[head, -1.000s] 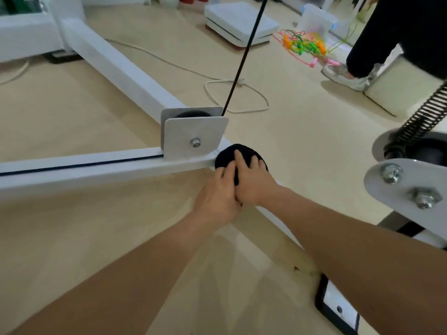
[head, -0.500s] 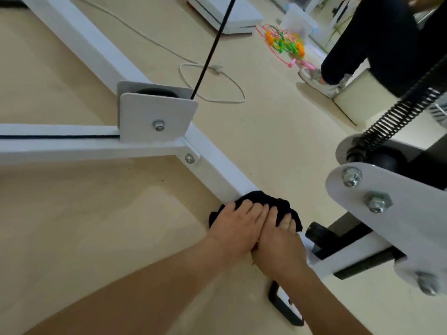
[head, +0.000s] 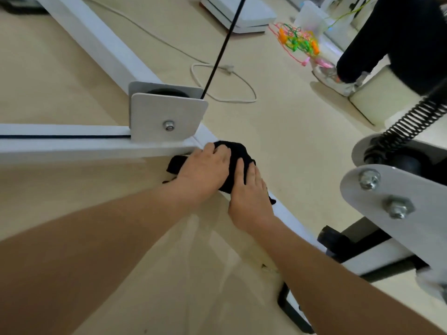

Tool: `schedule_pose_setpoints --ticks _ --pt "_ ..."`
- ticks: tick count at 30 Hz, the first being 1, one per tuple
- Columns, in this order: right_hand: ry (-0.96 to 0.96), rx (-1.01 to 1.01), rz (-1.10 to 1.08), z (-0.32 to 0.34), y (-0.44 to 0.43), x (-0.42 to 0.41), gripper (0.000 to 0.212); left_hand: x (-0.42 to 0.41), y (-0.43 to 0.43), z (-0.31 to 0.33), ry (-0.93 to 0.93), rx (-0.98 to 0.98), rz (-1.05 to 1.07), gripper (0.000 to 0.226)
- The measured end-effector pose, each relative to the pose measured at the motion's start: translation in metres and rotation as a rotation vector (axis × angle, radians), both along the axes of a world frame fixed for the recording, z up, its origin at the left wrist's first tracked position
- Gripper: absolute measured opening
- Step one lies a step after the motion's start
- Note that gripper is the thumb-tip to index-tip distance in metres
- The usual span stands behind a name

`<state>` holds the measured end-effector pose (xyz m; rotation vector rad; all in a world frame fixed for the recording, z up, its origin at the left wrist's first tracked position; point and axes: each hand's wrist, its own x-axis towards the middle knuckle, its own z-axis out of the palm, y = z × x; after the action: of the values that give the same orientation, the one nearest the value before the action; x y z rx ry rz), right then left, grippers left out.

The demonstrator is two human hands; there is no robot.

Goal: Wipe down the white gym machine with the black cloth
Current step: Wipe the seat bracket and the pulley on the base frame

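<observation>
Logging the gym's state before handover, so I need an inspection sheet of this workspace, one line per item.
Surface: beige floor, glossy.
Job's things: black cloth bunched on the white frame beam, just past the pulley bracket.
Clutter: tangle of coloured cords; flat white platform at the far side.
Grippers: left hand grips the cloth; right hand presses it with flat fingers.
Cables: black machine cable rises from the bracket; white cord looped on the floor.
Surroundings: another person's leg, top right; coil spring at right.
</observation>
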<state>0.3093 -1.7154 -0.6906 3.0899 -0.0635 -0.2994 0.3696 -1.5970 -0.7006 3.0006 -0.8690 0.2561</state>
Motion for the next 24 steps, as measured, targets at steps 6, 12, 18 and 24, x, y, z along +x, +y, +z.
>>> schedule_pose_setpoints --ticks 6,12,18,24 --pt "-0.125 -0.113 -0.115 -0.023 -0.043 -0.082 0.072 -0.075 -0.074 -0.003 0.121 -0.118 -0.102 0.052" --pt "-0.131 -0.195 -0.096 -0.030 -0.098 -0.176 0.077 -0.147 -0.125 -0.023 0.239 -0.094 -0.335 0.068" --pt "-0.037 -0.109 -0.151 -0.034 -0.110 -0.221 0.074 -0.191 -0.133 -0.027 0.355 -0.026 -0.350 0.071" --pt "0.320 0.087 -0.357 -0.030 -0.125 -0.279 0.078 -0.238 -0.129 -0.036 0.715 -0.099 -0.288 0.084"
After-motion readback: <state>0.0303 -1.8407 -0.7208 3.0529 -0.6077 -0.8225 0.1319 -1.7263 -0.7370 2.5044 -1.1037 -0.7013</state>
